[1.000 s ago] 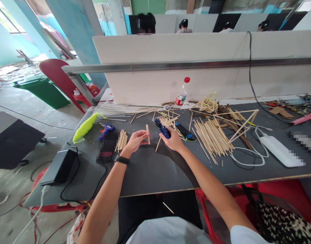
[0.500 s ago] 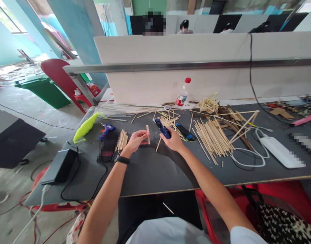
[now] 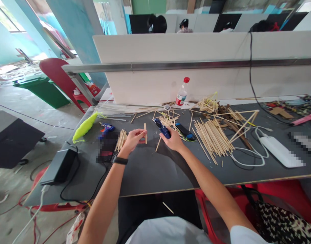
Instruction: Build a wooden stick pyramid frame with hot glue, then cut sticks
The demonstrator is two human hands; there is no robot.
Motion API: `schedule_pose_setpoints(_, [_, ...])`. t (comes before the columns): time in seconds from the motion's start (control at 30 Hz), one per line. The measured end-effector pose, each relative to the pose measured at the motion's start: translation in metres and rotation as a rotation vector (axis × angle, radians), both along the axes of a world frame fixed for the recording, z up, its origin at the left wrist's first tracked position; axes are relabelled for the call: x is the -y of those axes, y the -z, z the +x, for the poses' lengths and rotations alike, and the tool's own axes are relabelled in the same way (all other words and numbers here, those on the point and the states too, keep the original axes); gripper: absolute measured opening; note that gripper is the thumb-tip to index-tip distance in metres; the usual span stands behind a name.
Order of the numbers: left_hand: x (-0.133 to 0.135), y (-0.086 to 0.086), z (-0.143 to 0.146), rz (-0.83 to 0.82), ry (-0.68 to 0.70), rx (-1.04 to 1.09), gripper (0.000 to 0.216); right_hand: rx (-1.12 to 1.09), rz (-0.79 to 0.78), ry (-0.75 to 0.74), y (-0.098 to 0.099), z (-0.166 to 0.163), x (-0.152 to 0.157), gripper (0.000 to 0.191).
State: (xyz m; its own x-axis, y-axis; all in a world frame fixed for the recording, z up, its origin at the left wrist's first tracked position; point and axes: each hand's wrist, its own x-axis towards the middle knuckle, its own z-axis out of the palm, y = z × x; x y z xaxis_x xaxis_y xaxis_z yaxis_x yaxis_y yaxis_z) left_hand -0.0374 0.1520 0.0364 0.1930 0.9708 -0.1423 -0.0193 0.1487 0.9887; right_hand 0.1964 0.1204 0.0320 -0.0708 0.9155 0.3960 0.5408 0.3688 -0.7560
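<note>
My left hand [image 3: 132, 141] pinches a short pair of wooden sticks [image 3: 145, 133], held upright above the dark table [image 3: 150, 173]. My right hand [image 3: 173, 139] grips a blue glue gun [image 3: 162, 128] with its nozzle pointing up and left, a short way from the sticks. A small bundle of cut sticks [image 3: 121, 140] lies just left of my left hand. A single loose stick [image 3: 158, 144] lies between my hands. A black band sits on my left wrist [image 3: 119, 160].
A large pile of sticks [image 3: 213, 136] and stick frames [image 3: 243, 122] lie to the right, with a white power strip [image 3: 281, 151] and cables. A second glue gun [image 3: 106, 128], a yellow-green object [image 3: 85, 126], a black adapter [image 3: 60, 166] and a bottle [image 3: 182, 93] stand around. People sit beyond the white divider [image 3: 196, 67].
My left hand has shifted slightly left and up with the sticks. My right hand and the glue gun have stayed in place.
</note>
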Motion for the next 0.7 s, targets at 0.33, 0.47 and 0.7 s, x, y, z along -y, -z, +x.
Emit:
schedule_pose_setpoints(0.33, [0.0005, -0.0018, -0.0024, -0.058, -0.025, -0.022, 0.053, 0.009, 0.004, -0.006, 0.0012, 0.0007, -0.0004, 0.02])
schedule_pose_setpoints(0.47, [0.0015, -0.0031, -0.0021, -0.073, -0.033, -0.022, 0.054, 0.011, 0.003, -0.002, 0.0009, 0.0005, -0.0002, 0.02])
schedule_pose_setpoints(0.7, [0.0023, -0.0057, -0.002, -0.089, -0.039, -0.039, 0.055, 0.009, 0.007, 0.008, 0.003, 0.0003, -0.0011, 0.02])
